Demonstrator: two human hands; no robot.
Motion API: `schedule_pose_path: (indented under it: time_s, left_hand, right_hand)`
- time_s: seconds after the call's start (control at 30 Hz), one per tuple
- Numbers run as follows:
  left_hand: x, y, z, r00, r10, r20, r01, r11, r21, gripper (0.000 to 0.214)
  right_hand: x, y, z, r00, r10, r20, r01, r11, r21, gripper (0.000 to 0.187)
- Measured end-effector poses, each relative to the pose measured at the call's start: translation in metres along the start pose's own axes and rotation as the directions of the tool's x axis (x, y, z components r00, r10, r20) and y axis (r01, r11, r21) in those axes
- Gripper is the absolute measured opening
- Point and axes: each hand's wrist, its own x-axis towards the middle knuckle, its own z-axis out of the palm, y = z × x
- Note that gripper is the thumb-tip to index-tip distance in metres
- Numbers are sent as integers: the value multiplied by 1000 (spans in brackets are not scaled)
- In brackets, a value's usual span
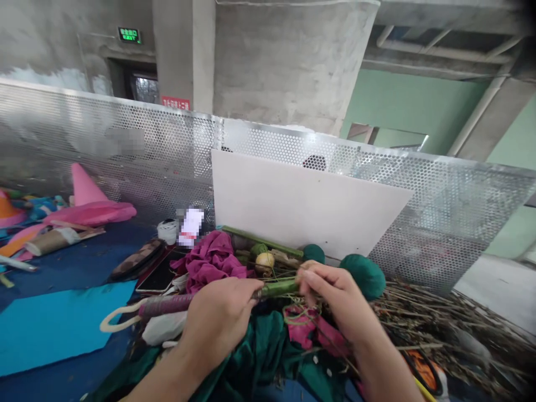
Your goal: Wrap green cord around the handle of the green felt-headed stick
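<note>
My left hand [224, 312] is closed around a green stick [278, 288], which comes out past its thumb to the right. On the other side of that hand, a purple-wrapped rod [167, 304] with a cream loop at its end sticks out; I cannot tell whether both are one piece. My right hand [329, 285] pinches at the stick's right end, where thin strands show. Below the hands lie dark green cloth [268, 340], pink cloth [301, 329] and loose green string [295, 317]. Behind are balls of yarn, one cream [264, 262], one dark green [363, 276].
Dry twigs [435, 318] heap up at the right, near orange-handled scissors [422, 368]. Magenta cloth [218, 254], a lit phone [191, 226] and a brown pouch [138, 259] lie left of centre. A blue sheet [62, 324] covers the left front. A white board [301, 201] leans against the perforated metal screen [167, 139].
</note>
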Motion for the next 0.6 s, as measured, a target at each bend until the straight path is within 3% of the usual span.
schedule_pose_path:
  time_s: [0.1, 0.2, 0.3, 0.47, 0.6]
  left_hand:
    - [5, -10, -15, 993, -115, 40, 117, 993, -31, 28]
    - [8, -16, -26, 983, -166, 81, 170, 985, -39, 29]
    - [9, -19, -32, 978, -177, 111, 182, 982, -39, 29]
    - [10, -24, -39, 966, -184, 181, 203, 974, -96, 30]
    - [12, -26, -43, 933, -225, 281, 318, 882, -347, 23]
  right_hand:
    - [-9, -5, -39, 994, 106, -18, -104, 992, 64, 42]
    - [-16, -1, -79, 977, 126, -173, -120, 992, 45, 43]
    - [-19, 9, -109, 926, 119, -357, -110, 993, 46, 33]
    - [-13, 38, -136, 775, 67, -628, -27, 997, 72, 28]
    - [2, 63, -140, 744, 46, -667, -58, 998, 3, 26]
